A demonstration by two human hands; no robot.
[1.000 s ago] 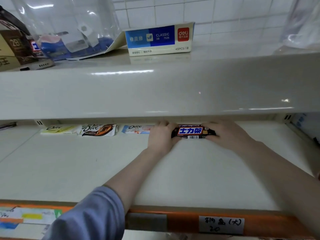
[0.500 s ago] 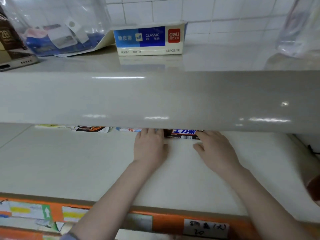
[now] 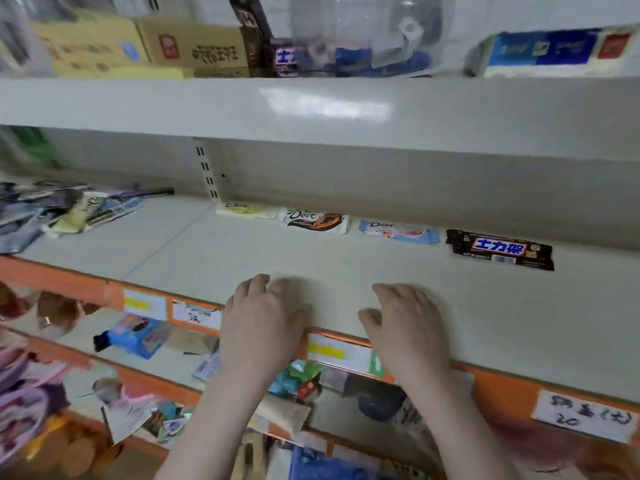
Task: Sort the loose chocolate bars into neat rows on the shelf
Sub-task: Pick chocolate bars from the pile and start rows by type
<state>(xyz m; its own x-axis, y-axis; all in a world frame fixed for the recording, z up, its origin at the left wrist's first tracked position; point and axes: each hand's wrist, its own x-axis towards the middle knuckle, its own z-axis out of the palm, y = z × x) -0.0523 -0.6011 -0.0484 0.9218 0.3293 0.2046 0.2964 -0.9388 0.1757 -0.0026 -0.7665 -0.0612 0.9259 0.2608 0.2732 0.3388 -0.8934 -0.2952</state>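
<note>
Along the back of the cream shelf (image 3: 346,271) lies a row of bars: a yellow Dove bar (image 3: 244,210), a brown-and-white Dove bar (image 3: 315,220), a pale blue Dove bar (image 3: 398,231) and a dark Snickers bar (image 3: 500,250) at the right end. A loose heap of chocolate bars (image 3: 65,211) lies at the shelf's left end. My left hand (image 3: 258,320) and my right hand (image 3: 407,323) hover over the shelf's front edge, fingers relaxed, holding nothing, well in front of the row.
The upper shelf (image 3: 311,105) overhangs the row and carries cardboard boxes (image 3: 194,46), a clear bag and a blue box (image 3: 554,50). An orange price strip (image 3: 502,386) with labels edges the shelf. Lower shelves hold mixed snacks (image 3: 135,336).
Both hands have let go of the Snickers bar and pulled back to the shelf's front edge. The bar stays at the right end of the row. The camera has dropped and swung left.
</note>
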